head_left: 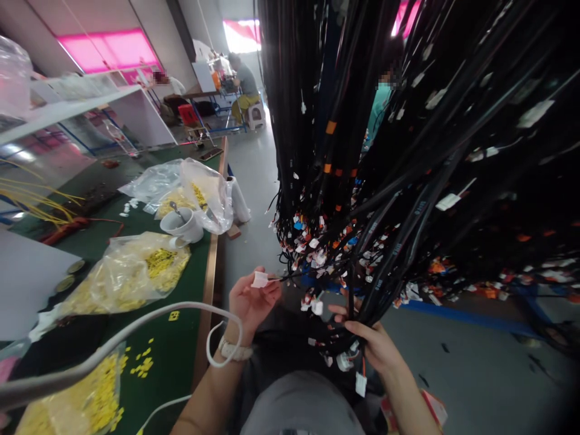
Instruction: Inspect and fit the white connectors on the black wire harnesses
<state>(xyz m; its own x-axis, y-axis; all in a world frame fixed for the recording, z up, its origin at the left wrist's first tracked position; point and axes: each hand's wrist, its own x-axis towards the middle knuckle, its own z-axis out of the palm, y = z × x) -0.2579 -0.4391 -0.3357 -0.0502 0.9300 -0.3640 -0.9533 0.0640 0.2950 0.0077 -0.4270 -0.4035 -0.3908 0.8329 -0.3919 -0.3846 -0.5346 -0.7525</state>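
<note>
A white connector [260,279] on a thin dark cable sits between the fingers of my left hand [251,305], which wears a pale watch or band at the wrist. My right hand [374,341] is wrapped round a bundle of black cables [378,284] lower down on the right. Several white plugs dangle below that hand, one white connector [361,384] on orange wire among them. Behind both hands hangs a thick mass of black wire harnesses [312,151], ending in white, orange and blue connectors. A white cord [224,329] loops by my left wrist.
On the left, a green-topped table [181,338] carries plastic bags of yellow parts [163,266], loose yellow pieces [144,365] and a white mug [182,225] with a spoon. A person [244,84] sits at a far bench. A red-and-white box [432,408] lies on the floor.
</note>
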